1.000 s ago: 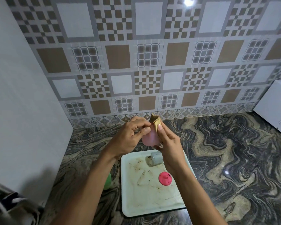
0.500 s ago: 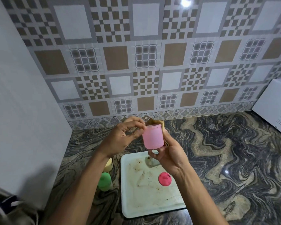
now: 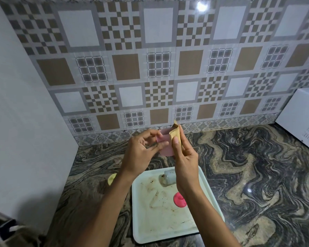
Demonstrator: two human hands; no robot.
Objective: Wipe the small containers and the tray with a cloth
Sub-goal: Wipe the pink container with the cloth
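Note:
A small pink container [image 3: 165, 146] is held up above the counter between both hands. My left hand [image 3: 143, 151] grips its left side with the fingertips. My right hand [image 3: 185, 157] presses a tan cloth [image 3: 176, 135] against the container's right side. Below them lies a white tray [image 3: 168, 223], stained with brown marks. On the tray a clear grey container [image 3: 169, 178] lies on its side, partly hidden by my right wrist, and a pink lid [image 3: 178, 199] rests near the tray's middle.
A yellow container [image 3: 111, 179] stands on the marble counter [image 3: 248, 166] left of the tray, half hidden by my left forearm. A white appliance [image 3: 303, 118] sits at the right. A tiled wall rises behind, a plain white panel at the left.
The pink container has turned in my hands, and the cloth now covers its right side. My view has shifted, and my left forearm now hides the green container.

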